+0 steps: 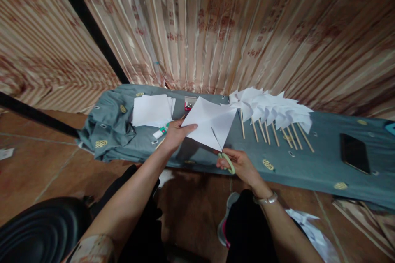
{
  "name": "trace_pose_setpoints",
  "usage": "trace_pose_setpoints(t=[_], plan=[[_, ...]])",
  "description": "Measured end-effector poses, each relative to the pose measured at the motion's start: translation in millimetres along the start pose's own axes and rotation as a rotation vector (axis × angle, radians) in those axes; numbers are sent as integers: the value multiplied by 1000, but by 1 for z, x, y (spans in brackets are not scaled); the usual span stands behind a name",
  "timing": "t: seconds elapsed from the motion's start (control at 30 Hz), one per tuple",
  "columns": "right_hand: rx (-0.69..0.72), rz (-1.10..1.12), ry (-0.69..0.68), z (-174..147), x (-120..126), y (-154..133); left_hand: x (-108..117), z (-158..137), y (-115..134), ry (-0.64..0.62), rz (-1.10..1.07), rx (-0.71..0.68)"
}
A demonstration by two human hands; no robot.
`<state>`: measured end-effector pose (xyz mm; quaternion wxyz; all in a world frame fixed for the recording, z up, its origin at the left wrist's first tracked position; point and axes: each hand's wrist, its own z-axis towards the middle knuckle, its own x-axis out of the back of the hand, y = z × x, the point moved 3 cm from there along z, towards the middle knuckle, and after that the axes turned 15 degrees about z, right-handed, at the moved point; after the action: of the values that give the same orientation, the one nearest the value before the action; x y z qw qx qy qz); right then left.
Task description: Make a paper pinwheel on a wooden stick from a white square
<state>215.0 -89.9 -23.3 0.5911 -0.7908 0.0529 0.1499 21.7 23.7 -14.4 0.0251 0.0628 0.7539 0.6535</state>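
Observation:
A square white sheet of paper [205,119] is held up over the cloth-covered bench, pinched at its left corner by my left hand [177,134], thumb on top. My right hand [239,163] grips scissors with pale green handles [228,164]. Their blades lie at the sheet's near corner, one blade showing on top of the paper. Left of my left hand stands a stack of white paper [152,110], with a green and white glue tube [161,131] at its near edge. A small red box [189,102] with shiny bits in it sits behind the held sheet.
Several white paper pinwheels [271,107] on wooden sticks lie overlapped to the right. Beyond them a black phone [354,153] rests on the grey-green cloth [324,139]. A patterned curtain [216,28] hangs behind the bench. A black round stool [43,230] stands at lower left.

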Motion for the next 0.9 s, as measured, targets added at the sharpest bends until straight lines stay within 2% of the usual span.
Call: trace_pose_setpoints(t=[0.4, 0.9], plan=[[8, 17, 35, 1, 0, -1, -6, -6, 4, -44, -23, 33], [19, -33, 51, 2, 1, 0, -6, -5, 0, -40, -21, 40]])
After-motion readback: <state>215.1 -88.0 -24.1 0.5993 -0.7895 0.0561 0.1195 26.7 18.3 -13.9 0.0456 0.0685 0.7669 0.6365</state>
